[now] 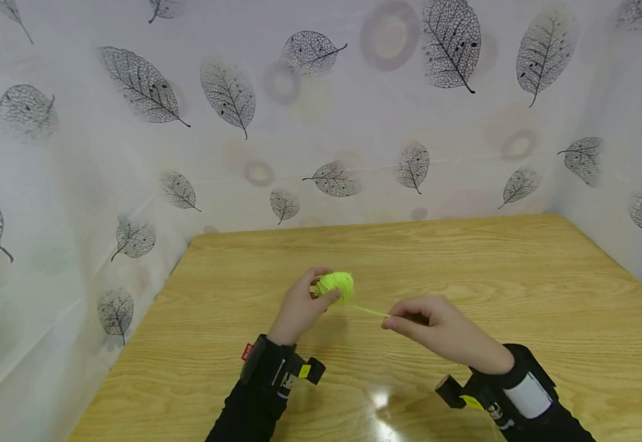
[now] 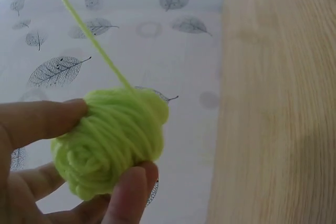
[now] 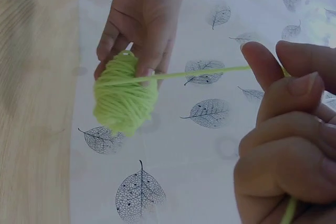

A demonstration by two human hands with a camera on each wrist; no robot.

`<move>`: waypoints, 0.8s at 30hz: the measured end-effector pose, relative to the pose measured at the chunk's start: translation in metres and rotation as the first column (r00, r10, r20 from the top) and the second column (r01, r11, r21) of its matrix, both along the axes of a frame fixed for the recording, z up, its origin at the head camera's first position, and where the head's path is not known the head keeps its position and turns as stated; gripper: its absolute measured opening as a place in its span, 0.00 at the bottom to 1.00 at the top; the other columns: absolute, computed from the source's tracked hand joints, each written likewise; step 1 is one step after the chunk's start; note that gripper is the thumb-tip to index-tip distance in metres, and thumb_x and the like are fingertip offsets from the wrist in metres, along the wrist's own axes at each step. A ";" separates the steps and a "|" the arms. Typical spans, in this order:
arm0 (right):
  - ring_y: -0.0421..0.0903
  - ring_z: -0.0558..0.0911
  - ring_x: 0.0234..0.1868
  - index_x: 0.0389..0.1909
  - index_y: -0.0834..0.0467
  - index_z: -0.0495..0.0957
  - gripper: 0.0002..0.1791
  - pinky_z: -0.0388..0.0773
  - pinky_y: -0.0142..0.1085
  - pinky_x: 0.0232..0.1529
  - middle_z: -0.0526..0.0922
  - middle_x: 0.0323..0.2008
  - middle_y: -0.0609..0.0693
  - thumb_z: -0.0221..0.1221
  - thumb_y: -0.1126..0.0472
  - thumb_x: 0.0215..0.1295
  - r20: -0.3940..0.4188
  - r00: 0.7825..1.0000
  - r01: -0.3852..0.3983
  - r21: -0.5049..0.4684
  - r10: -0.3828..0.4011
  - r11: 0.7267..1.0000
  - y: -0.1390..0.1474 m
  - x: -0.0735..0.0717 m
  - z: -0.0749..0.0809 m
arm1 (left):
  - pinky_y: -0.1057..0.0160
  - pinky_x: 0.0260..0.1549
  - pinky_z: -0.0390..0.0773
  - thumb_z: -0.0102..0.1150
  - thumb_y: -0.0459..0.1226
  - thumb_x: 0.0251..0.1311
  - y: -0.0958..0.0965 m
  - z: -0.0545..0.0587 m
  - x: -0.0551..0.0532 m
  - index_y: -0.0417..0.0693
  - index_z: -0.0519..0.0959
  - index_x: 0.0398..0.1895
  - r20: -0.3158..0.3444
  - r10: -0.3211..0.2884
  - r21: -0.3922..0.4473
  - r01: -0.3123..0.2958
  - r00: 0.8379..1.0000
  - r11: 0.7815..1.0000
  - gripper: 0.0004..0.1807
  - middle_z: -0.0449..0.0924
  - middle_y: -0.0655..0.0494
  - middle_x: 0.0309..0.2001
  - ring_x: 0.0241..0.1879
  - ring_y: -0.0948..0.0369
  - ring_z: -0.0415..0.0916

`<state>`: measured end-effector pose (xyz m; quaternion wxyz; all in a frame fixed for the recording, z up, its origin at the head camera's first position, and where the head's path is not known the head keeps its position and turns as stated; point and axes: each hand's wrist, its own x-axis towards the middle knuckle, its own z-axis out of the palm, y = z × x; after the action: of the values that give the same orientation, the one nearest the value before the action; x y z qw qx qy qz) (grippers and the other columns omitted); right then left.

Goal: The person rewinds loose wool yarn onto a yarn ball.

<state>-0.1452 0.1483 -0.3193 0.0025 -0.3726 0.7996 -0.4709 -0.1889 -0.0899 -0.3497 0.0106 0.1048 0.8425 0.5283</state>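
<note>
A small ball of neon yellow-green yarn (image 1: 336,285) is gripped by my left hand (image 1: 301,305), above the wooden table. In the left wrist view, thumb and fingers press the wound yarn ball (image 2: 113,142) from opposite sides. My right hand (image 1: 441,326) pinches the yarn strand (image 1: 371,311) between thumb and forefinger, to the right of the ball. That strand (image 3: 205,71) runs taut from the ball to the pinching fingertips in the right wrist view. More of it emerges below the curled fingers of the right hand (image 3: 289,145).
The wooden table (image 1: 232,264) lies under both hands. A pale curtain (image 1: 321,123) printed with leaf skeletons hangs behind it and along its sides. Black straps with small cameras sit on both wrists.
</note>
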 end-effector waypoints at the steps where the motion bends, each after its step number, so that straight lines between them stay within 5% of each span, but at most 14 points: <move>1: 0.34 0.63 0.16 0.32 0.55 0.80 0.07 0.64 0.31 0.13 0.67 0.18 0.39 0.53 0.64 0.66 -0.009 1.000 0.007 -0.007 -0.007 1.000 0.001 0.000 0.001 | 0.56 0.32 0.79 0.58 0.40 0.59 0.000 -0.001 0.000 0.46 0.69 0.58 0.010 -0.035 -0.024 0.035 0.999 0.999 0.24 0.71 0.42 0.52 0.33 0.57 0.74; 4: 0.35 0.62 0.15 0.32 0.55 0.80 0.07 0.63 0.32 0.13 0.67 0.18 0.39 0.53 0.66 0.66 -0.018 0.999 0.041 -0.027 -0.041 0.999 0.006 0.001 0.004 | 0.53 0.34 0.80 0.58 0.42 0.60 0.001 -0.001 0.003 0.49 0.69 0.59 0.057 -0.149 -0.077 0.153 0.987 0.985 0.24 0.71 0.45 0.51 0.34 0.57 0.74; 8: 0.36 0.62 0.15 0.33 0.56 0.80 0.07 0.63 0.33 0.13 0.69 0.18 0.41 0.53 0.66 0.66 -0.004 0.994 0.109 -0.046 -0.109 0.993 0.010 0.001 0.007 | 0.49 0.37 0.80 0.58 0.44 0.59 0.003 0.001 0.006 0.53 0.71 0.58 0.128 -0.303 -0.084 0.315 0.944 0.945 0.22 0.71 0.49 0.48 0.35 0.58 0.75; 13: 0.39 0.65 0.18 0.36 0.62 0.79 0.08 0.65 0.35 0.18 0.77 0.26 0.46 0.51 0.67 0.67 0.032 0.986 0.167 -0.089 -0.165 0.982 0.014 0.001 0.008 | 0.54 0.39 0.79 0.58 0.44 0.59 0.006 0.006 0.012 0.55 0.71 0.57 0.151 -0.475 -0.101 0.492 0.867 0.865 0.21 0.73 0.56 0.47 0.39 0.60 0.75; 16: 0.41 0.63 0.17 0.37 0.63 0.79 0.09 0.65 0.36 0.20 0.74 0.23 0.46 0.49 0.67 0.68 0.064 0.982 0.183 -0.116 -0.177 0.976 0.016 -0.001 0.008 | 0.59 0.39 0.78 0.57 0.44 0.60 0.007 0.008 0.014 0.55 0.71 0.58 0.149 -0.554 -0.087 0.569 0.819 0.817 0.21 0.73 0.58 0.50 0.43 0.61 0.73; 20: 0.44 0.56 0.12 0.37 0.67 0.77 0.11 0.59 0.38 0.14 0.60 0.13 0.48 0.47 0.66 0.70 0.132 0.978 0.184 -0.177 -0.162 0.967 0.019 -0.005 0.005 | 0.50 0.41 0.78 0.56 0.40 0.61 0.007 0.011 0.017 0.53 0.71 0.58 0.176 -0.633 0.041 0.637 0.754 0.770 0.21 0.72 0.58 0.53 0.41 0.60 0.74; 24: 0.45 0.54 0.11 0.35 0.68 0.76 0.11 0.54 0.39 0.10 0.55 0.11 0.51 0.48 0.65 0.70 0.166 0.973 0.196 -0.228 -0.160 0.954 0.019 -0.010 0.000 | 0.38 0.41 0.75 0.54 0.35 0.63 0.005 0.014 0.017 0.48 0.69 0.59 0.176 -0.709 0.183 0.685 0.683 0.705 0.21 0.72 0.54 0.51 0.37 0.61 0.76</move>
<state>-0.1551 0.1678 -0.3196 -0.0272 -0.2611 0.7641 -0.5892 -0.1719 -0.0844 -0.3358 0.3041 0.3550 0.7034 0.5355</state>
